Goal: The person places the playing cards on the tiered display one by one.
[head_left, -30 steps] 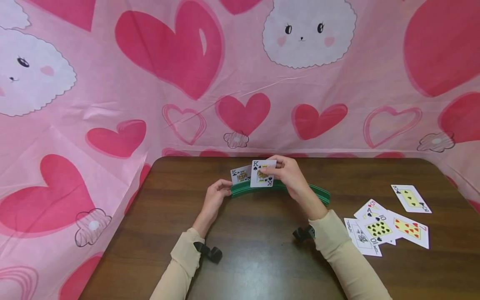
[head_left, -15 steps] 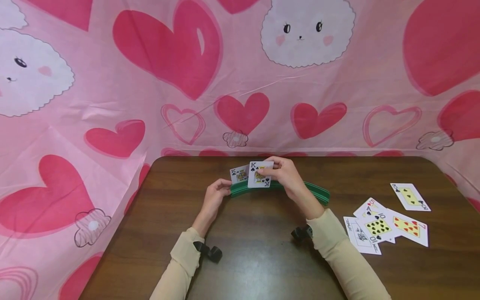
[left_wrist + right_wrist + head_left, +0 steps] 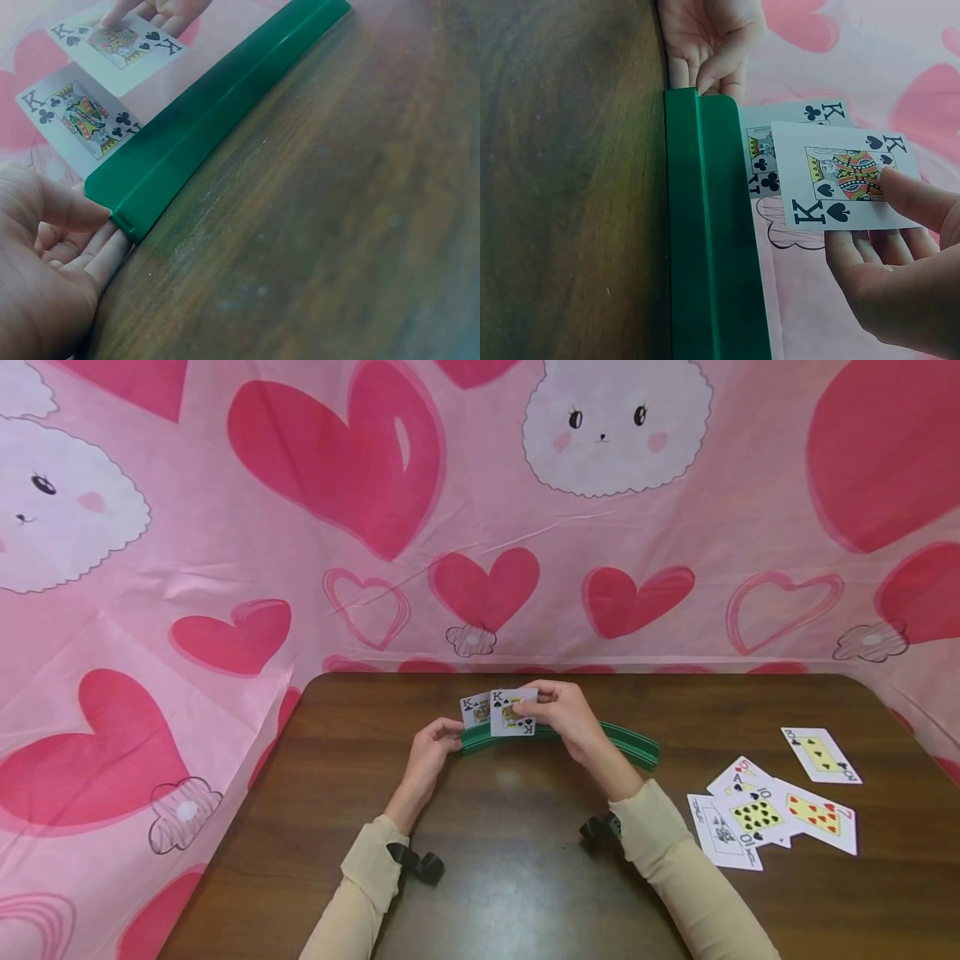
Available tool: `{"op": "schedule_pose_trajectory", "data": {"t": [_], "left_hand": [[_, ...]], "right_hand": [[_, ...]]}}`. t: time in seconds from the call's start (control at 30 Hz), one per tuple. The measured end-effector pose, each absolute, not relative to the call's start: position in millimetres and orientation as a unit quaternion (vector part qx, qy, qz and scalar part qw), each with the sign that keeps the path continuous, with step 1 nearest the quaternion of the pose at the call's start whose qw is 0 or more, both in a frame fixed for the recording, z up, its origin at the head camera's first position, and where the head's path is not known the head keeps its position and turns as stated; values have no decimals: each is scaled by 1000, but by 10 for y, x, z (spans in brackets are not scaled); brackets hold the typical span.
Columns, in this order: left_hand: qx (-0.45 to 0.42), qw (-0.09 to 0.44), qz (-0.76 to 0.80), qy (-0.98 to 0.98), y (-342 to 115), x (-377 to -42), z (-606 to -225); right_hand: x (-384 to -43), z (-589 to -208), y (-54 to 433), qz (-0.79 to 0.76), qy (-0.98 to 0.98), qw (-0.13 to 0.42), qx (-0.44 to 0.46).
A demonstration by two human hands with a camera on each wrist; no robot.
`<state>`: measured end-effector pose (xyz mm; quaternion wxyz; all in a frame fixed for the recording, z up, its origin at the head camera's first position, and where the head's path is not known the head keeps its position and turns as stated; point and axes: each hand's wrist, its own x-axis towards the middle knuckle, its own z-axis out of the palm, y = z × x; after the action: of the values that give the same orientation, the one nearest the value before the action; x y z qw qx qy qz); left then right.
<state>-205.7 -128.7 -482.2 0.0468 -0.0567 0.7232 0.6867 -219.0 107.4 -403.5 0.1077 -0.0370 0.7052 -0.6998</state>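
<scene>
Fingers and thumb of our right hand (image 3: 573, 718) pinch the king of spades (image 3: 847, 176), thumb on its face and fingers behind, so that we see both its corner letters. We hold the card upright, just above the curved green card holder (image 3: 633, 746) and apart from it in the right wrist view; in the head view its lower edge overlaps the holder's wall. Our left hand (image 3: 427, 756) pinches the left end of that holder between thumb and fingers, low against the tabletop (image 3: 480, 860). Near the same end, the king of clubs (image 3: 82, 112) stands in the holder, its bottom edge hidden by the green wall; from the head view, the king of spades covers part of it.

Well to the right of the holder, we have a loose pile of overlapping cards: the ten of spades (image 3: 756, 816), the seven of hearts (image 3: 821, 814), a red five (image 3: 741, 768), a mostly covered ace, and a black-and-white picture card (image 3: 723, 835). A card of clubs (image 3: 821, 756) lies just beyond them, its number too small for us to read. Behind the tabletop hangs a pink cloth (image 3: 480, 518) printed with hearts.
</scene>
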Motion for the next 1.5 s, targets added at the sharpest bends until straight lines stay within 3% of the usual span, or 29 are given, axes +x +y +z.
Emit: {"op": "schedule_pose_trajectory", "data": {"t": [0.57,0.97,1.5], "left_hand": [[-44,47,689,722,-1235,-1844,-4441],[-47,46,688,723,-1287,-2043,-4802],[-48,21,688,724,-1257,-2037,-4836]], "right_hand": [[-2202,-4112,1008,-699,706,111,-22],[-2174,-4147,970,-689,716,107,-32],[-2176,-4190,934,-665,738,107,-35]]}}
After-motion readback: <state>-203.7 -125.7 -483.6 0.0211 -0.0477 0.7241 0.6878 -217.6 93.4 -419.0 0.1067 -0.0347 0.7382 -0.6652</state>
